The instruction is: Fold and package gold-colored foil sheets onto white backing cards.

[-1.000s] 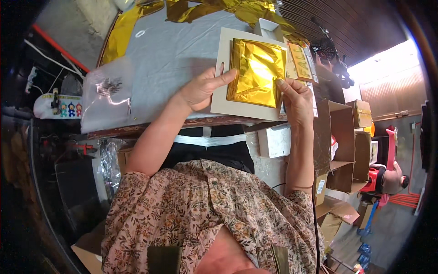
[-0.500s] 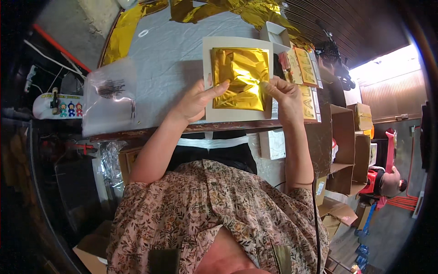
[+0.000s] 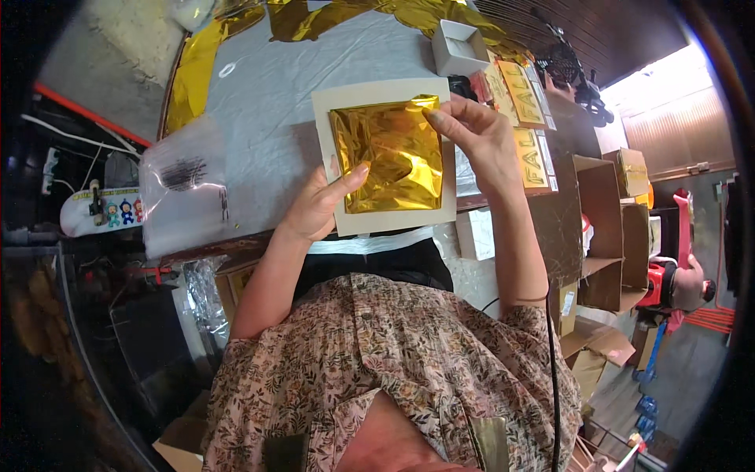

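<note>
Both hands on the gold packet and its card, above the table's near edge

I find the left hand (image 3: 318,206) closed on the left side of the card (image 3: 377,92), thumb pressed over the packet's lower left; its fingers pass behind and I cannot see them in full. I find the right hand (image 3: 484,149) nearly closed, thumb and bent fingers pinching the gold packet (image 3: 389,153) at its upper right corner. I cannot tell whether that pinch takes in the card too.

The packet lies on the card's face, creased, with card showing on all sides.

On the table (image 3: 267,94) I record a clear bag (image 3: 185,197) at left, a white ring (image 3: 227,71), foil sheets (image 3: 314,20) along the far edge, and a white box (image 3: 460,53) beyond the right hand. Printed boxes (image 3: 523,90) sit to the right. The right hand covers the card's upper right corner; the card blocks my view of the table behind it.
</note>
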A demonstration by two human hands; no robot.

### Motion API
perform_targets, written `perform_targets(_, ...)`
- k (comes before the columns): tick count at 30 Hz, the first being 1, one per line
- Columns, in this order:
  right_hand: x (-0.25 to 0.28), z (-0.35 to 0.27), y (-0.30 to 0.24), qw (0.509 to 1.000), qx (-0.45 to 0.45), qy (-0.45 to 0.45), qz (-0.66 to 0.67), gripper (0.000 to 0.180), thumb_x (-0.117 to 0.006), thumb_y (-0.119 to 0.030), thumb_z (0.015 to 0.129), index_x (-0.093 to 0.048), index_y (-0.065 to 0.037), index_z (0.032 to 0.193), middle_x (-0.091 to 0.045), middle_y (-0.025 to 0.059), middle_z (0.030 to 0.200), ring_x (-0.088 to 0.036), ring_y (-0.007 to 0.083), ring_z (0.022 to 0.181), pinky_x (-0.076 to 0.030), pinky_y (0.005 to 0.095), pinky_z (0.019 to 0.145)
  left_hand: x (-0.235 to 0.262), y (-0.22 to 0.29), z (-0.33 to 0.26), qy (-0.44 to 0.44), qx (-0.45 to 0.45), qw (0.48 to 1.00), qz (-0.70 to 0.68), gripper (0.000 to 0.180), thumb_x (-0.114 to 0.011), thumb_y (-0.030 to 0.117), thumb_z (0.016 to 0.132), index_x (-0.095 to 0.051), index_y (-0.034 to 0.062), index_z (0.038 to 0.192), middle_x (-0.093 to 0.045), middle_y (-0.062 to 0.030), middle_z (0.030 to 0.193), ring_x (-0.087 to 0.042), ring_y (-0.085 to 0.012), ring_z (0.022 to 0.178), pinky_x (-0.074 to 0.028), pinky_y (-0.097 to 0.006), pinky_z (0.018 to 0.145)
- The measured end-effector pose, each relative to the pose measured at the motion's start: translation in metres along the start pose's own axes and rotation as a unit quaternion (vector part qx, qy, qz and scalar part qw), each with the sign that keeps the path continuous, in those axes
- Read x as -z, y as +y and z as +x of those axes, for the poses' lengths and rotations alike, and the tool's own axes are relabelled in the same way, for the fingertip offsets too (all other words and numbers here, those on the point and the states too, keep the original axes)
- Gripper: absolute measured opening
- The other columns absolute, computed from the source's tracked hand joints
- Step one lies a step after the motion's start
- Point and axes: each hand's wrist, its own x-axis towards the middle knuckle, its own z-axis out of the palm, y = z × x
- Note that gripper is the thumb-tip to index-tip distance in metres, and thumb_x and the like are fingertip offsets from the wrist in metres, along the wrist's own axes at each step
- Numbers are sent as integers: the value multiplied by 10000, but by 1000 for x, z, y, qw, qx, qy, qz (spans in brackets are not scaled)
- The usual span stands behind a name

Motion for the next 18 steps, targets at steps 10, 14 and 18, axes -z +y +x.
perform_targets(10, -8, 9, 25, 995, 82, 6, 63, 202, -800, -199, 905, -776, -3, 861, -740, 70, 1064, -643, 106, 969, -477, 257, 888, -12, -2, -16, -15, 20, 1000, -12, 360, -571, 133, 1051, -541, 42, 1398, -622, -42, 1333, -595, -135, 1207, -496, -338, 1031)
perform_targets(14, -8, 2, 13, 997, -47, -32, 58, 230, -785, -227, 920, -770, -1, 962, -733, 72, 1086, -644, 125, 1039, -484, 274, 894, -6, -5, -18, 6, 25, 1000, -1, 382, -562, 138, 1055, -512, 41, 1421, -612, -55, 1346, -585, -146, 1229, -502, -351, 1029)
perform_targets(18, -6, -3, 20, 996, 52, 57, 48, 485, -780, -374, 912, -696, 36, 1157, -726, 43, 1042, -654, 106, 913, -508, 264, 821, -2, -5, -14, 17, 21, 999, -37, 417, -569, 133, 1049, -478, 42, 1445, -594, -69, 1368, -579, -154, 1242, -504, -359, 1029)
